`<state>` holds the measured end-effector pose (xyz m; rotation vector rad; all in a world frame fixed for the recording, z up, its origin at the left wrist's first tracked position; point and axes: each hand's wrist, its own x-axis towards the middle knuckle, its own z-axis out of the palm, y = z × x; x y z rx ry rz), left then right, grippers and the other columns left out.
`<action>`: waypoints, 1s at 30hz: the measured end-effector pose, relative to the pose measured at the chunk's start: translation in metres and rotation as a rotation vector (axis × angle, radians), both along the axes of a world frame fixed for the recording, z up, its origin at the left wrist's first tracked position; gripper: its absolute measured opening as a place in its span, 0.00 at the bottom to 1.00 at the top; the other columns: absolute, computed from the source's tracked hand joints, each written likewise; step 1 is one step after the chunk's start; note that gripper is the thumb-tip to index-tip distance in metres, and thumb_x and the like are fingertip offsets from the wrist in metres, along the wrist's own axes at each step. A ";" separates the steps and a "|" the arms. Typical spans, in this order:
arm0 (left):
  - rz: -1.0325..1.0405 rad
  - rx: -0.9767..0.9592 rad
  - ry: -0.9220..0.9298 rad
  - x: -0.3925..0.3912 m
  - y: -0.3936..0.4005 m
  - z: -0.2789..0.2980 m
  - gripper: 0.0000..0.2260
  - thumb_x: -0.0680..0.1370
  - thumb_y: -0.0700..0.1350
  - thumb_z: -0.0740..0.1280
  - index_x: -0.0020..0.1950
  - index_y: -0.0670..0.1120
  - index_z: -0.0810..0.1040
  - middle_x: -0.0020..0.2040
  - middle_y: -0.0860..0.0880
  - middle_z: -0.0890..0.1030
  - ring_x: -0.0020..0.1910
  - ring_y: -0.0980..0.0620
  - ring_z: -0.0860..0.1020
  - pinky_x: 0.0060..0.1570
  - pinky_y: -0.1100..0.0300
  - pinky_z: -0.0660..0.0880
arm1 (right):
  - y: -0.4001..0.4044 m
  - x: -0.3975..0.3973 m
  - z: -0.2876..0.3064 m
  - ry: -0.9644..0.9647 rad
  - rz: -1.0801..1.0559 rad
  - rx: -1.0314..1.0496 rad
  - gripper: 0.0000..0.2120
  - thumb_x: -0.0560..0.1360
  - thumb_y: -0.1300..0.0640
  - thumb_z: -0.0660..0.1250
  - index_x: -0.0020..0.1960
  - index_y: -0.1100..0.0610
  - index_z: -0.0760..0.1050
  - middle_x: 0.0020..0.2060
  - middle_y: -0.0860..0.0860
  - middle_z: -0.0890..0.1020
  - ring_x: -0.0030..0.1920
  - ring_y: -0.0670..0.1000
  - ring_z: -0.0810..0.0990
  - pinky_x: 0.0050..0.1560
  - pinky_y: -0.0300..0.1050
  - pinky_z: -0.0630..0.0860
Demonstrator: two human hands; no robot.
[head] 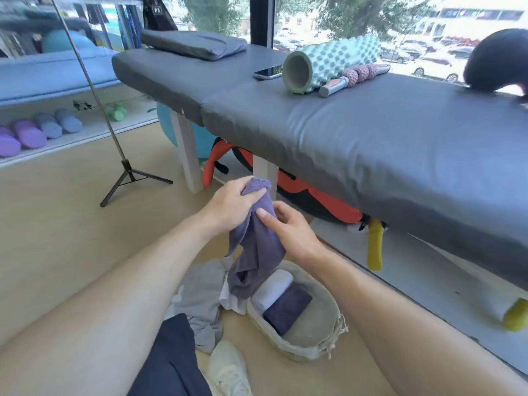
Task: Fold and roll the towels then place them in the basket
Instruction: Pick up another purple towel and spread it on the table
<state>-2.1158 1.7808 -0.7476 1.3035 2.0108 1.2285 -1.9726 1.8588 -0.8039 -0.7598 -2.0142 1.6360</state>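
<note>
Limp purple towel [258, 247], seemingly above basket [323, 335]

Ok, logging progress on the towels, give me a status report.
Left hand grips purple towel at top, right hand holds it lower. Towel hangs unfolded. Basket holds two rolls. Nothing blocking.

Bright daylight from overexposed windows [428, 32]; wide-angle bending at soft edges.
</note>
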 end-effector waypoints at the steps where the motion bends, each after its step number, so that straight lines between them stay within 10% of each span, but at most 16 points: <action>1: -0.006 0.041 -0.039 0.007 -0.001 0.009 0.08 0.82 0.47 0.64 0.55 0.57 0.82 0.52 0.59 0.84 0.57 0.57 0.80 0.58 0.61 0.73 | 0.001 0.009 0.006 -0.018 0.054 -0.032 0.18 0.75 0.37 0.70 0.58 0.47 0.79 0.53 0.46 0.86 0.55 0.48 0.85 0.60 0.56 0.79; 4: -0.021 0.140 -0.195 0.028 -0.003 0.035 0.08 0.82 0.44 0.65 0.56 0.53 0.83 0.50 0.58 0.85 0.54 0.59 0.82 0.54 0.63 0.74 | -0.003 0.035 0.027 -0.030 0.091 0.012 0.16 0.73 0.42 0.73 0.57 0.50 0.80 0.52 0.49 0.87 0.54 0.54 0.85 0.60 0.62 0.79; 10: -0.036 0.260 -0.324 0.078 -0.016 0.066 0.05 0.80 0.41 0.68 0.49 0.48 0.83 0.40 0.54 0.85 0.41 0.57 0.82 0.45 0.64 0.76 | -0.005 0.085 0.065 0.283 -0.196 -0.011 0.14 0.73 0.61 0.76 0.45 0.60 0.70 0.35 0.52 0.76 0.37 0.47 0.75 0.37 0.39 0.73; 16: -0.118 0.147 -0.167 0.111 -0.039 0.059 0.06 0.77 0.49 0.74 0.50 0.48 0.85 0.48 0.49 0.87 0.53 0.53 0.84 0.61 0.49 0.77 | -0.014 0.111 0.091 0.533 -0.282 -0.118 0.12 0.74 0.66 0.74 0.53 0.57 0.75 0.48 0.57 0.86 0.49 0.56 0.85 0.53 0.56 0.81; 19: -0.182 0.080 -0.277 0.120 -0.043 0.054 0.18 0.73 0.60 0.74 0.54 0.49 0.84 0.52 0.46 0.86 0.55 0.49 0.84 0.62 0.40 0.76 | -0.018 0.121 0.101 0.495 -0.201 0.056 0.11 0.74 0.66 0.74 0.51 0.56 0.76 0.46 0.59 0.86 0.45 0.54 0.84 0.51 0.56 0.81; 23: -0.252 0.179 -0.500 0.133 -0.047 0.051 0.17 0.76 0.55 0.69 0.58 0.44 0.83 0.56 0.44 0.86 0.58 0.48 0.83 0.59 0.55 0.78 | -0.020 0.124 0.101 0.341 -0.110 0.260 0.07 0.72 0.61 0.77 0.44 0.55 0.79 0.39 0.55 0.85 0.39 0.54 0.78 0.45 0.61 0.79; 30: -0.092 0.263 -0.210 0.129 -0.034 0.059 0.14 0.74 0.57 0.71 0.38 0.47 0.84 0.39 0.48 0.86 0.40 0.56 0.82 0.46 0.56 0.77 | -0.020 0.137 0.109 0.121 -0.055 0.204 0.11 0.71 0.51 0.79 0.48 0.53 0.80 0.40 0.54 0.84 0.39 0.45 0.80 0.44 0.43 0.79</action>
